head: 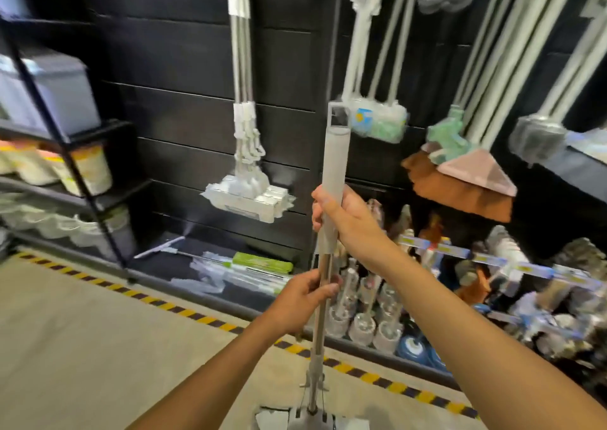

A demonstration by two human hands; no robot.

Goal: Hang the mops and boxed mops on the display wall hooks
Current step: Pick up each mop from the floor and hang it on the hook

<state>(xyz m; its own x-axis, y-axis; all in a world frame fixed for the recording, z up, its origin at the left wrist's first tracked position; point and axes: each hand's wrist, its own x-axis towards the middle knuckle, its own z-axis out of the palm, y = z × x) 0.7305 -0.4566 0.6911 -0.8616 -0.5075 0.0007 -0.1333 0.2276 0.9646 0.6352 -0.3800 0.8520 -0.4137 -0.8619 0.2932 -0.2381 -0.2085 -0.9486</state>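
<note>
Several mops [244, 196] hang on wall already; both hands, left [303, 293] and right [341, 219], grip another mop [335, 166], seemingly unhung.

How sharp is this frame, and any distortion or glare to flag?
Head view: the mop handle, the left hand and the right hand are fairly sharp; the hanging mops at right and the shelf rack at left smear with motion blur; the wide-angle lens bows the rack's posts; lighting even, no harsh glare.
</note>
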